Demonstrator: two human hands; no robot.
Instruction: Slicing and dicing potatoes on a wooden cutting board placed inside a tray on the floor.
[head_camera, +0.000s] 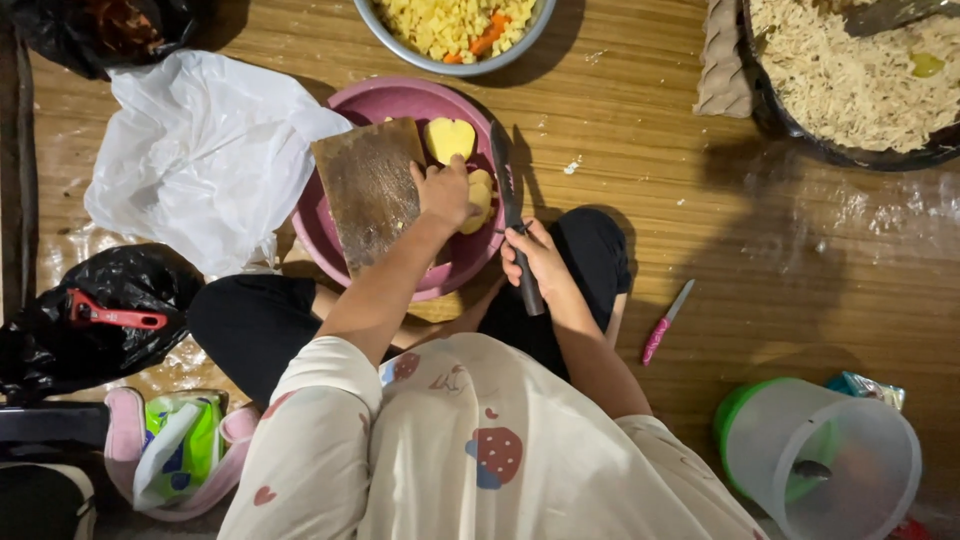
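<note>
On the wooden floor (700, 200), a white plastic bag (200, 150) is lying at left beside a pink basin (400, 100). The left hand (443, 192) is curling down over a potato piece (478, 198) beside the cutting board (370, 190); the right hand (535, 262) is gripping a black knife (512, 215), blade pointing away.

Left hand (445, 192) reaches forward, arm extended, fingers curled palm-down | Right hand (535, 262) drawn nearer the body, fist closed in a grip, forearm angled inward | Both sleeves short, forearms bare
</note>
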